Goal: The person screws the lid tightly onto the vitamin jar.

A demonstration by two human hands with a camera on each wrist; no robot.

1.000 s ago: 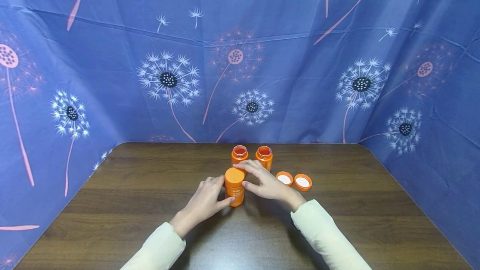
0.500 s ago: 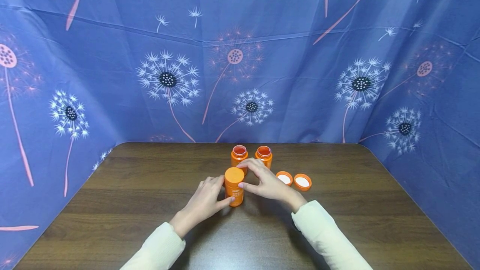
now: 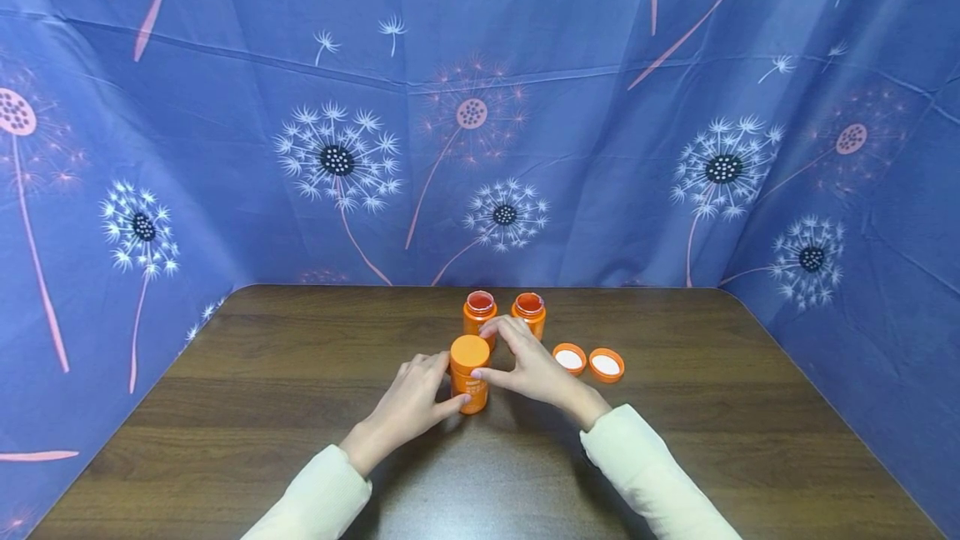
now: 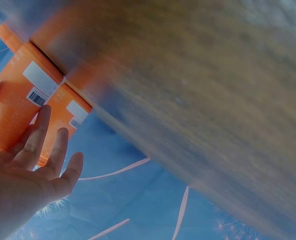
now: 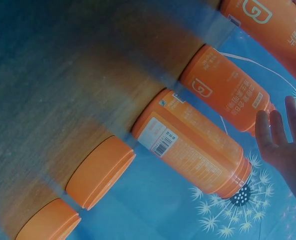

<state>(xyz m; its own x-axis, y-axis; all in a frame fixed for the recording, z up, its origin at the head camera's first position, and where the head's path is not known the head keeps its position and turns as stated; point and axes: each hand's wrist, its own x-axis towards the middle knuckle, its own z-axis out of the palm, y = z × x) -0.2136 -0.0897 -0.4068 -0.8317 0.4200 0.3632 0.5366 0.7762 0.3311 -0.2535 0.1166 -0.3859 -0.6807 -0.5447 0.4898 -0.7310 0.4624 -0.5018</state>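
An orange capped bottle [image 3: 470, 394] stands upright on the wooden table, in the middle of the head view. My left hand [image 3: 408, 398] grips its body from the left, thumb across the front and the other fingers behind. At the top, my right hand [image 3: 536, 369] has its thumb against the right side of the orange cap [image 3: 469, 350] and its fingers curve behind it. The cap sits on the bottle. In the right wrist view, several fingers of the right hand are spread, while its thumb is out of frame.
Two uncapped orange bottles, left [image 3: 478, 315] and right [image 3: 529, 317], stand just behind the hands. To their right two orange caps, one nearer [image 3: 568, 358] and one farther right [image 3: 606, 365], lie with white insides up. A blue dandelion cloth [image 3: 585, 148] hangs behind the table [image 3: 300, 357].
My right thumb has slid leftward round the cap toward the front, and the right fingers have shifted back to the right. The left hand and bottle stay in place.
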